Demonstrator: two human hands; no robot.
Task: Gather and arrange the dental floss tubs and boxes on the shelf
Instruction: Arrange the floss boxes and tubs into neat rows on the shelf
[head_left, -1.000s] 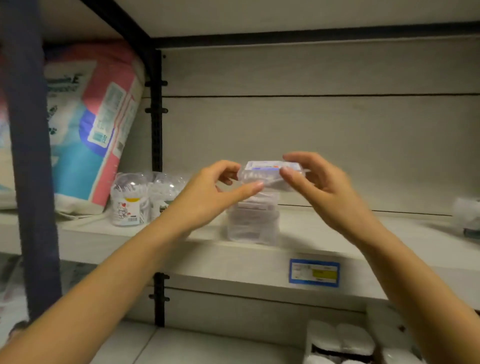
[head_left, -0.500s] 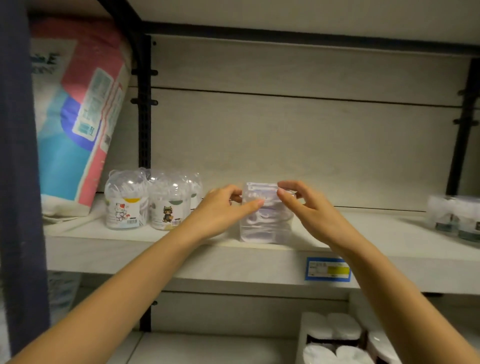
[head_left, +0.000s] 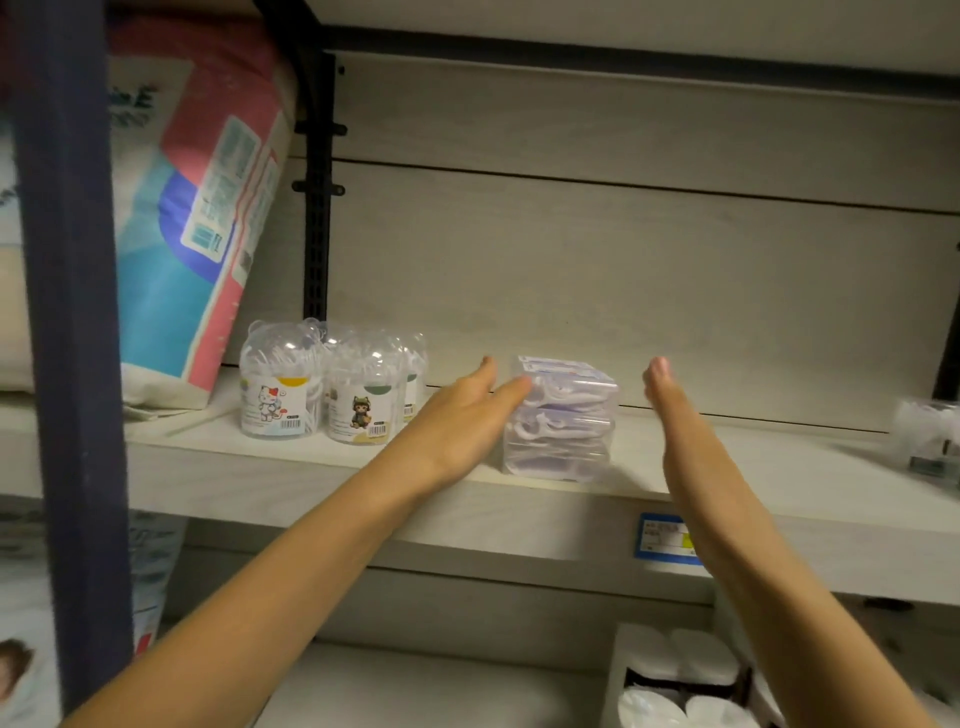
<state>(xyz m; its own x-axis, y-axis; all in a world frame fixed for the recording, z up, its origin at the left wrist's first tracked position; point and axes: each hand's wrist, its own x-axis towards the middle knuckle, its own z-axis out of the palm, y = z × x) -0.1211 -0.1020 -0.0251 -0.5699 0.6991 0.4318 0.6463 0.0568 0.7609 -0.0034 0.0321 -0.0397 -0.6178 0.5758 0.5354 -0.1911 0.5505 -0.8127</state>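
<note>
A stack of clear floss boxes (head_left: 563, 418) stands on the pale shelf (head_left: 322, 480) near its front edge. My left hand (head_left: 462, 418) lies flat with straight fingers against the stack's left side. My right hand (head_left: 670, 410) is held edge-on with straight fingers a short gap to the right of the stack, touching nothing. Several clear round floss tubs with cartoon labels (head_left: 283, 387) stand grouped to the left of my left hand. More clear packs (head_left: 930, 441) sit at the shelf's far right edge.
A large pink and blue soft pack (head_left: 197, 208) leans on the shelf at the left. A dark upright post (head_left: 72, 338) crosses the left foreground. A blue price tag (head_left: 667, 538) hangs on the shelf edge. White round items (head_left: 685, 670) sit below right.
The top box was set down onto the stack. Both hands let go of it and straightened; the right hand moved off to the right, the left stays by the stack's side.
</note>
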